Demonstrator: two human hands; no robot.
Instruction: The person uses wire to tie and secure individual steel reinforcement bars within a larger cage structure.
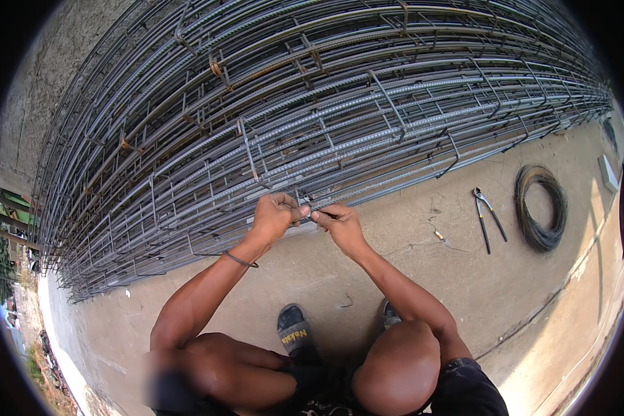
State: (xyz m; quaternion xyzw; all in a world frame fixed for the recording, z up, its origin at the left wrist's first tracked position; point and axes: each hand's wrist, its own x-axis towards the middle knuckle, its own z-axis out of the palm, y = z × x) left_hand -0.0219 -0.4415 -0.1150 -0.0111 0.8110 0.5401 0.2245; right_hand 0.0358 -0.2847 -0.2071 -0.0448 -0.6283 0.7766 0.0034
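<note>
Both of my hands meet at the near lower edge of a long stack of steel rebar cages (pixel 367 93). My left hand (pixel 279 213) has its thumb and fingers pinched together beside a bar. Facing it, my right hand (pixel 338 223) pinches too, its fingertips nearly touching the left thumb. A thin dark strand, looking like tie wire, seems to lie between the fingertips, but it is too small to make out surely. The stirrups and long ribbed bars of the cage pass just beyond my fingers.
On the concrete floor (pixel 249 305) to the right lie pincers (pixel 489 218) with dark handles and a coil of wire (pixel 518 208). Loose wire scraps and a small yellow-and-white item (pixel 439 236) lie nearer. Sandals (pixel 295 326) are on my feet. A rough wall (pixel 24 118) stands far left.
</note>
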